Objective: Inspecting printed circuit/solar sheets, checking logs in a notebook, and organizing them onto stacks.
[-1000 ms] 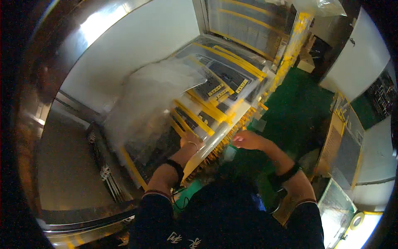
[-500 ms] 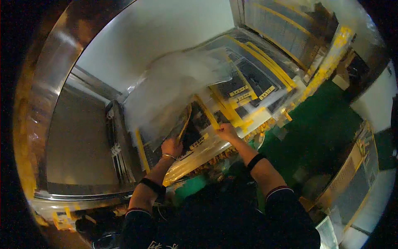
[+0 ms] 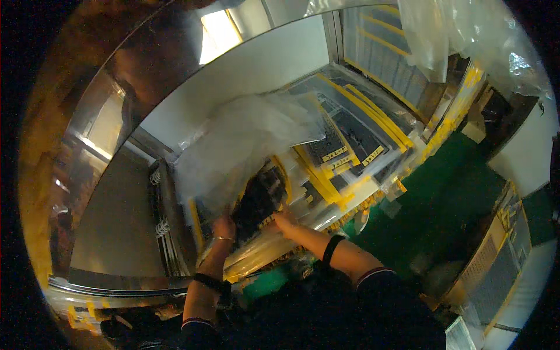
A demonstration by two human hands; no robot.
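Note:
A dark sheet with yellow-taped edges (image 3: 259,195) is bowed between my two hands at the front of the table. My left hand (image 3: 223,227) is closed on its near left edge, beside a cloudy, see-through plastic sheet (image 3: 239,134). On the near right edge, my right hand (image 3: 284,223) is closed too, its fingers slightly blurred. The plastic lies crumpled over the far left part of the pile. Right of the held sheet lie more dark sheets (image 3: 335,143) with yellow tape strips and small yellow labels.
A pale panel (image 3: 274,73) stands behind the pile. At the left is a grey panel (image 3: 119,216) beside a metal frame. Bits of yellow tape (image 3: 373,204) hang along the table's front edge. Green floor (image 3: 437,192) lies to the right, with a leaning taped panel (image 3: 501,262) beyond.
My right hand has moved left and down with its edge of the dark sheet, closer to my left hand. The sheet now bows. My left hand has shifted slightly left and down.

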